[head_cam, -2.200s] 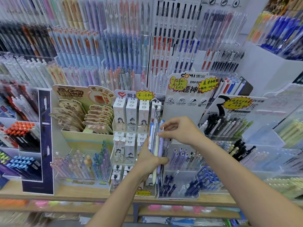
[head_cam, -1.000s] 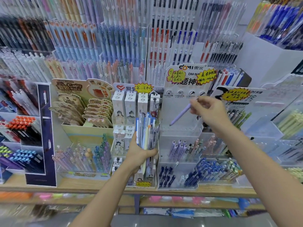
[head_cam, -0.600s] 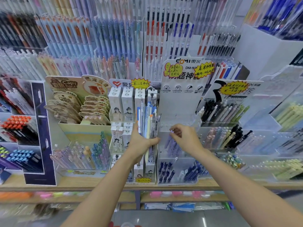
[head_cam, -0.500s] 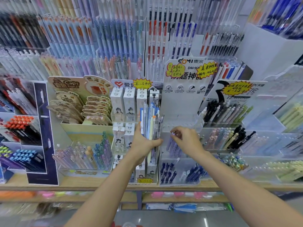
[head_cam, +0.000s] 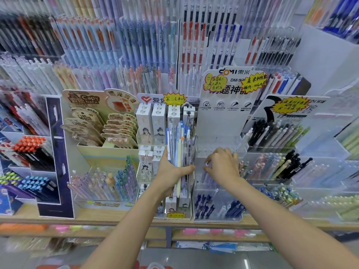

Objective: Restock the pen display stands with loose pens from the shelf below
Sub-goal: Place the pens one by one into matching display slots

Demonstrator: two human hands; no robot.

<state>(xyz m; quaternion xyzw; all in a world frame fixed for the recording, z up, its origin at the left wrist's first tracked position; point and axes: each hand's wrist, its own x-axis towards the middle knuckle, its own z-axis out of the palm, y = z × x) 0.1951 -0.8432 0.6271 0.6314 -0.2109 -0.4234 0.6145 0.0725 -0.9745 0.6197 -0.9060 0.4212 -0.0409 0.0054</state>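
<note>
Left hand: the left hand (head_cam: 171, 171) is clenched round a bundle of pens (head_cam: 180, 146), fingers wrapped across the front, thumb at the back; it holds the bundle upright in front of the white boxed-pen rack (head_cam: 153, 121).
Bundle of pens: mixed colours, mostly blue and clear, with one pale yellow pen (head_cam: 179, 167) running the full height; tips hang below the fist, caps stand above it.
Right hand: the right hand (head_cam: 223, 166) is bent down over the middle tier of the white display stand (head_cam: 219, 121), fingers pinched close together at the tier's left end. Something small sits at the fingertips, but I cannot tell whether it is gripped.
White display stand: stands on the wooden shelf (head_cam: 116, 220), near the front edge, right of the boxed-pen rack; its top tier looks bare, its middle tier holds lilac pens (head_cam: 206, 176), its bottom tier dark blue pens (head_cam: 204, 204).
Hands: just beside each other, not touching.
Lower shelf: under the wooden shelf's front edge, blurred pink and blue items (head_cam: 215, 232).
</note>
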